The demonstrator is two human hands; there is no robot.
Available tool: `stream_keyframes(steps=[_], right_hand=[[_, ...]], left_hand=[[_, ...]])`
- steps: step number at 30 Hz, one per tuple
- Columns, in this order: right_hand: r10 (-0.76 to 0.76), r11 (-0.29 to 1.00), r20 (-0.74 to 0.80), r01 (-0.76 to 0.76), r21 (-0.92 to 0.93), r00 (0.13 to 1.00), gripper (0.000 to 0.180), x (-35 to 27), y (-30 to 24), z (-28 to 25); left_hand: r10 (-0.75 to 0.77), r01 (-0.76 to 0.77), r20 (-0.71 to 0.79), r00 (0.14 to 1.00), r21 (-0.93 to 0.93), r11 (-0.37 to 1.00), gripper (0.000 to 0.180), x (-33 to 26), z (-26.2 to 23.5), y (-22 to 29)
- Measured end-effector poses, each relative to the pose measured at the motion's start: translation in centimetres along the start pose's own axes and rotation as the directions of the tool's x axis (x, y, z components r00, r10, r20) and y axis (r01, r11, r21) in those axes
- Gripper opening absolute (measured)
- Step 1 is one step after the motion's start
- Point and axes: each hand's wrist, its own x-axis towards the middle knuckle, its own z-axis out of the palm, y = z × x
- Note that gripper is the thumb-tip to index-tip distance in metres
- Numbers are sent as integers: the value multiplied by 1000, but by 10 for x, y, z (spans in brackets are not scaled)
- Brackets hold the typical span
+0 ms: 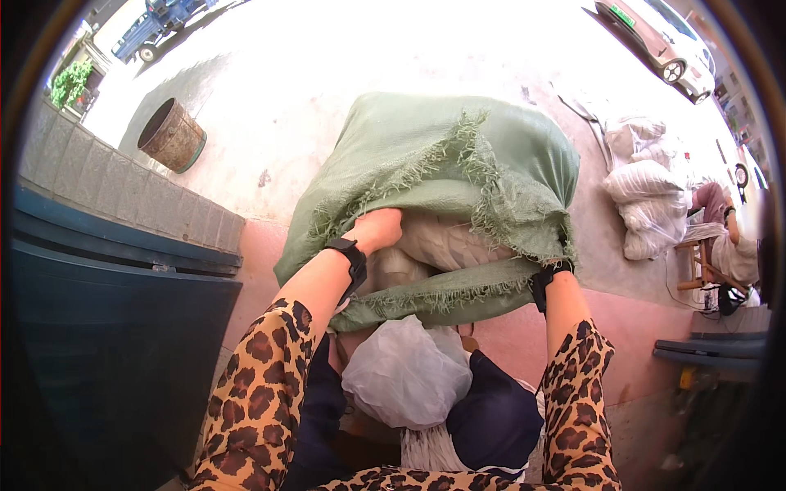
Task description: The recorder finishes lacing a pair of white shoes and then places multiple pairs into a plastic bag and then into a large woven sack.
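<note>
A large, bulging green woven sack (458, 123) with frayed edges lies in front of me, its mouth facing me. Inside the mouth, pale greyish-beige bundles (446, 239) show, perhaps in wrapped plastic or cloth. My left hand (379, 230) is closed on the upper edge of the mouth, its fingertips tucked under the fabric. At the right end of the mouth, my right hand (562, 277) goes in behind the frayed fabric, so its fingers are hidden. Both wrists wear black bands. A translucent white plastic bag (407, 372) sits between my knees, just below the sack's lower edge.
A rusty bucket (172, 135) stands at the far left, beyond a dark blue metal panel (115, 344). To the right are stacked white sacks (651, 200) and a seated person (729, 229) by a wooden stool (696, 260). A blue truck (164, 24) and a car (659, 41) stand farther off.
</note>
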Motion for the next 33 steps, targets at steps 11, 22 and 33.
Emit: stream_keyframes(steps=[11,22,33], right_hand=[[193,975,124,-205,87,973,52,-11,0,-27],[353,893,312,-418,170,882,53,-44,-29,-10],[405,745,515,-599,294,755,55,-81,-32,-47]], left_hand=[[-309,452,363,879,-839,302,54,2,46,-36],[-273,499,449,851,-852,155,57,14,70,-30],[-321,433,486,813,-873,-224,36,-86,16,23]])
